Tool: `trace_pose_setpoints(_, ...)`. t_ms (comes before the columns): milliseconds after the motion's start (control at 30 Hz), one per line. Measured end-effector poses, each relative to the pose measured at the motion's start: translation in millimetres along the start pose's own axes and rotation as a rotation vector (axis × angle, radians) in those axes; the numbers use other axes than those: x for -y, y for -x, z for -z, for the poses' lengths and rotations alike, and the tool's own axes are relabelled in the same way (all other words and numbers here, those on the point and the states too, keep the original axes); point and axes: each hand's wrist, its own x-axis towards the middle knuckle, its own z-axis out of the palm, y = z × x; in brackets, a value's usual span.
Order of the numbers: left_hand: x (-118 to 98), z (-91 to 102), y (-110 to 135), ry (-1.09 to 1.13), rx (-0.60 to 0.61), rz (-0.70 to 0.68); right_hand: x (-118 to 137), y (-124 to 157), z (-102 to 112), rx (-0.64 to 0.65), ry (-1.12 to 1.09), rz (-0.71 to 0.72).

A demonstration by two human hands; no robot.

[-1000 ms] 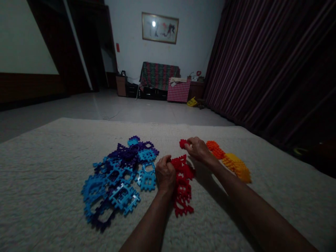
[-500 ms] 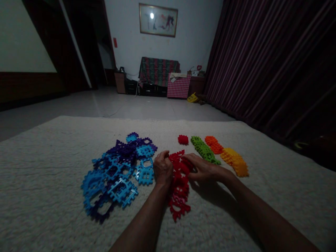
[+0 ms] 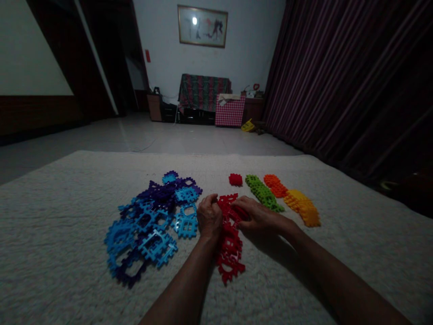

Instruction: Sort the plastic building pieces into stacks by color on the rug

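A heap of red notched plastic building pieces [image 3: 232, 243] lies on the pale blanket between my two hands. Along its left edge rests my left hand [image 3: 209, 216], its fingers curled in against the red pieces; whatever they hold is hidden. From the other side my right hand [image 3: 257, 215] bends over the upper part of the heap, thumb and fingers closed on a red piece [image 3: 239, 211]. A small red stack [image 3: 235, 179] stands apart, farther out. Left of my hands spreads a loose pile of blue pieces [image 3: 157, 246] and purple pieces [image 3: 162, 194].
Neat rows of green pieces [image 3: 262, 192], orange pieces [image 3: 275, 186] and yellow pieces [image 3: 302, 207] lie to the right. The blanket [image 3: 84, 180] ends before a tiled floor [image 3: 203, 140]. Against the far wall stands a low cabinet [image 3: 196, 116]; a dark curtain [image 3: 324, 81] hangs at right.
My right hand has shifted slightly left over the red heap, and some red pieces under it have moved a little. My left hand stays almost in place.
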Motion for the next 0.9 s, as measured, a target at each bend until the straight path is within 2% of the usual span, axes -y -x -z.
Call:
trace_pose_setpoints(167,0.1,0.1,0.4,0.015,-0.005,-0.009,-0.6,-1.4,0.2,0.010,-0.049,-0.030)
trace_pose_setpoints(567,2.3,-1.3,1.0,-0.012,0.011,-0.027,-5.7,8.1,19.1,0.137,0.078,-0.046)
trace_pose_setpoints(633,2.8,-1.6,1.0,-0.012,0.013,-0.035,-7.7,8.9,18.3,0.106,0.083,-0.035)
trace_pose_setpoints(733,3.7,-2.6,0.6,-0.009,0.015,-0.050,-13.5,5.9,16.2,-0.037,0.078,-0.014)
trace_pose_setpoints(800,4.4,-3.5,0.4,-0.008,0.012,-0.049,-21.3,0.3,16.2,-0.127,0.061,-0.010)
trace_pose_setpoints(900,5.2,-4.7,0.7,0.005,0.012,-0.042,-38.9,-15.5,19.6,-0.188,0.051,-0.005)
